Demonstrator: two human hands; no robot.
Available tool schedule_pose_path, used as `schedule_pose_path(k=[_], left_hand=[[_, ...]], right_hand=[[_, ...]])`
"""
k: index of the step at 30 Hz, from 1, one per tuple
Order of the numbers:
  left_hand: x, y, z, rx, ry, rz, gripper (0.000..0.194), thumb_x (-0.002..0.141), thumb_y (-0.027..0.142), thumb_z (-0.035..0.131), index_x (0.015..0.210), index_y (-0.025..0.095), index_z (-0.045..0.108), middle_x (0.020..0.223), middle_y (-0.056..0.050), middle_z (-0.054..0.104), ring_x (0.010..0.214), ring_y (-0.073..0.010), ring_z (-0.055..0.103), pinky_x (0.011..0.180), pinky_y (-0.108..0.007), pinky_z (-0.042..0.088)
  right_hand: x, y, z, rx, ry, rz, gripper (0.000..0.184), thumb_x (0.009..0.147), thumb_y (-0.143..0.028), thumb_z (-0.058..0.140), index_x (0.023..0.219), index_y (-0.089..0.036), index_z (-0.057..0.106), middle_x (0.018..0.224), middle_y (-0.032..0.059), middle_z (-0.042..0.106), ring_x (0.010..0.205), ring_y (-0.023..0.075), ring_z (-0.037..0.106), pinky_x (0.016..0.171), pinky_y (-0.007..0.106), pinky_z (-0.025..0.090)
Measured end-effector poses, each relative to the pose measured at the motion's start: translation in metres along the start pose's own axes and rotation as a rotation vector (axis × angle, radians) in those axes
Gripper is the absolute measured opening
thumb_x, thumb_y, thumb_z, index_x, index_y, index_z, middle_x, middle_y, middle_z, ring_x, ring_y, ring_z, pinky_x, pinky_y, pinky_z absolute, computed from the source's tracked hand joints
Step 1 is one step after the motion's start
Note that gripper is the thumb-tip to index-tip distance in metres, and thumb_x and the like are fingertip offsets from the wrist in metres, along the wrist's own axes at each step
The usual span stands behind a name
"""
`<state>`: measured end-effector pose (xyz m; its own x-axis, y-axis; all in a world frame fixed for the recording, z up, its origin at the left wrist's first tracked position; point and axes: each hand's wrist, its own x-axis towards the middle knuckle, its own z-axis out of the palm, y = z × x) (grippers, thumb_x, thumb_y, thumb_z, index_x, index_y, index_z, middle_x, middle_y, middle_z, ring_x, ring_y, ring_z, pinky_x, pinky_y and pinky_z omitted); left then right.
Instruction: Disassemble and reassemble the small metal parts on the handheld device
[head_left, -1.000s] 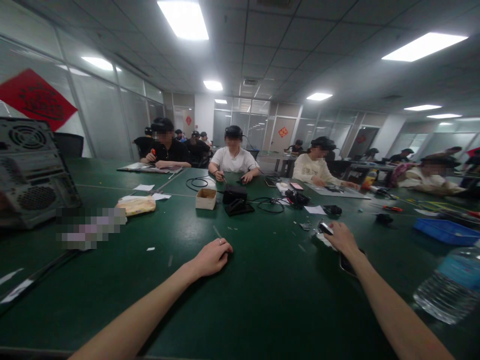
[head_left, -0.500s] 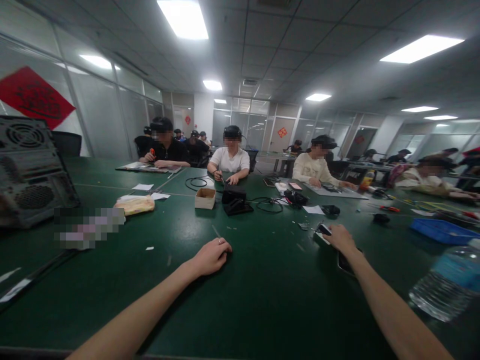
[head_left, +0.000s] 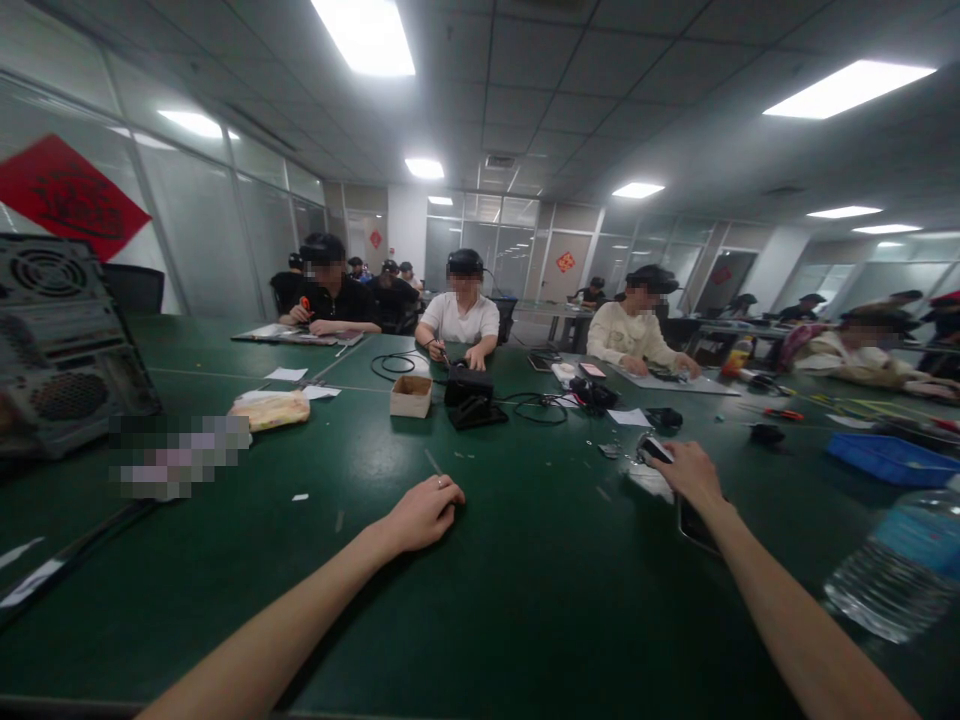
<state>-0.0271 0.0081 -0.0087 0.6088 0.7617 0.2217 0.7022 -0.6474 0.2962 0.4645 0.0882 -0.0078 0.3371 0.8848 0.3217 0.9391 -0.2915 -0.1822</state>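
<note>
My left hand rests on the green table, fingers curled loosely under, a ring on one finger, nothing seen in it. My right hand reaches forward and grips a small dark device with a light band, held just above the table. A dark phone lies under my right wrist. A white scrap lies just left of that hand.
A computer case stands at far left. A small cardboard box, a black unit with cables, a yellow packet, a blue tray and a water bottle stand around. Several people sit across the table.
My right hand has lifted slightly and shifted right with the dark device. My left hand has stayed put.
</note>
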Motion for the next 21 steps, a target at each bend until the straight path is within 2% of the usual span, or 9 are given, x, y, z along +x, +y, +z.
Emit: schedule_pose_path(k=[3, 7, 11, 13, 16, 18, 21], left_hand=[[0.000, -0.001, 0.002, 0.006, 0.010, 0.009, 0.024, 0.085, 0.013, 0.043, 0.102, 0.019, 0.058, 0.105, -0.006, 0.057, 0.095, -0.0187, 0.054, 0.082, -0.031, 0.045], [0.000, 0.000, 0.003, 0.019, 0.016, 0.001, 0.023, 0.085, 0.013, 0.043, 0.102, 0.019, 0.057, 0.103, -0.006, 0.058, 0.094, -0.0186, 0.055, 0.082, -0.031, 0.046], [0.000, 0.005, 0.001, 0.024, 0.021, 0.002, 0.022, 0.084, 0.014, 0.046, 0.103, 0.019, 0.057, 0.102, -0.006, 0.059, 0.095, -0.0190, 0.054, 0.084, -0.031, 0.045], [-0.001, 0.009, -0.001, 0.002, 0.008, 0.009, 0.020, 0.087, 0.022, 0.048, 0.106, 0.019, 0.056, 0.103, -0.006, 0.059, 0.095, -0.0193, 0.055, 0.083, -0.031, 0.045], [-0.002, 0.016, -0.005, -0.048, -0.002, 0.014, 0.028, 0.089, 0.037, 0.051, 0.111, 0.020, 0.053, 0.105, -0.006, 0.058, 0.094, -0.0197, 0.056, 0.081, -0.031, 0.046], [-0.004, 0.020, -0.006, -0.078, 0.002, 0.028, 0.033, 0.089, 0.042, 0.051, 0.115, 0.021, 0.051, 0.110, -0.006, 0.055, 0.094, -0.0198, 0.056, 0.082, -0.032, 0.046], [-0.006, 0.020, -0.007, -0.090, 0.001, 0.069, 0.033, 0.091, 0.038, 0.050, 0.119, 0.021, 0.048, 0.116, -0.007, 0.052, 0.097, -0.0200, 0.055, 0.085, -0.032, 0.045]], right_hand=[[-0.005, -0.011, -0.010, -0.005, -0.037, -0.024, 0.042, 0.082, -0.041, 0.056, 0.112, -0.014, 0.064, 0.109, 0.0153, 0.061, 0.101, 0.0275, 0.056, 0.080, 0.031, 0.043], [-0.026, -0.043, -0.028, 0.135, -0.178, -0.187, 0.038, 0.078, -0.041, 0.061, 0.107, -0.017, 0.066, 0.106, 0.0090, 0.066, 0.096, 0.0254, 0.059, 0.079, 0.030, 0.044], [-0.070, -0.096, -0.047, 0.344, -0.381, -0.374, 0.038, 0.078, -0.043, 0.060, 0.108, -0.019, 0.066, 0.106, 0.0059, 0.067, 0.091, 0.0220, 0.061, 0.079, 0.029, 0.045], [-0.096, -0.127, -0.055, 0.376, -0.481, -0.473, 0.040, 0.078, -0.045, 0.060, 0.106, -0.016, 0.066, 0.104, 0.0075, 0.067, 0.090, 0.0213, 0.061, 0.078, 0.028, 0.046], [-0.135, -0.174, -0.060, 0.365, -0.623, -0.563, 0.040, 0.080, -0.047, 0.056, 0.099, -0.014, 0.068, 0.093, 0.0072, 0.068, 0.078, 0.0191, 0.061, 0.067, 0.027, 0.046], [-0.156, -0.203, -0.059, 0.339, -0.641, -0.593, 0.038, 0.082, -0.048, 0.055, 0.088, -0.013, 0.069, 0.083, 0.0072, 0.068, 0.070, 0.0178, 0.060, 0.059, 0.025, 0.043], [-0.176, -0.236, -0.057, 0.329, -0.673, -0.619, 0.038, 0.084, -0.047, 0.052, 0.085, -0.012, 0.068, 0.078, 0.0077, 0.068, 0.064, 0.0161, 0.059, 0.052, 0.023, 0.040]])
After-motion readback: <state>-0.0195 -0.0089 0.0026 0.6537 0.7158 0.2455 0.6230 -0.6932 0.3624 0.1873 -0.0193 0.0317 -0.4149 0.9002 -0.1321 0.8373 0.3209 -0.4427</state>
